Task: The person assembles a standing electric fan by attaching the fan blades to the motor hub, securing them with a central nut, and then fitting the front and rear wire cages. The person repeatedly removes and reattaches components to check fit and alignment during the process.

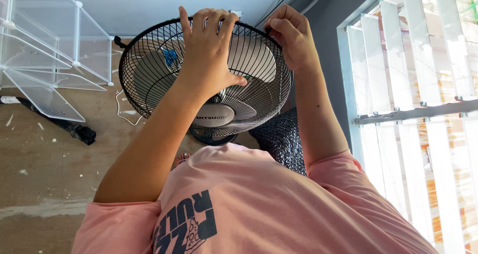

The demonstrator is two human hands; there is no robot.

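The left hand (206,50) grips the fan cage (149,80) top. The right hand (291,37) pinches its rim. Fingers could slip through the wires, or the fan could tip.

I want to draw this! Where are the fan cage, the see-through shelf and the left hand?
fan cage (149,80): head view, on the black wire grille.
see-through shelf (45,40): head view, on a clear panel.
left hand (209,50): head view, back of the hand.

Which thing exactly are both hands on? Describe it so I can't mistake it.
Left of the louvred window, on the brown floor, stands a fan. The left hand and right hand hold its top rim. Unlike the clear panel shelving nearby, it is a round black wire cage.
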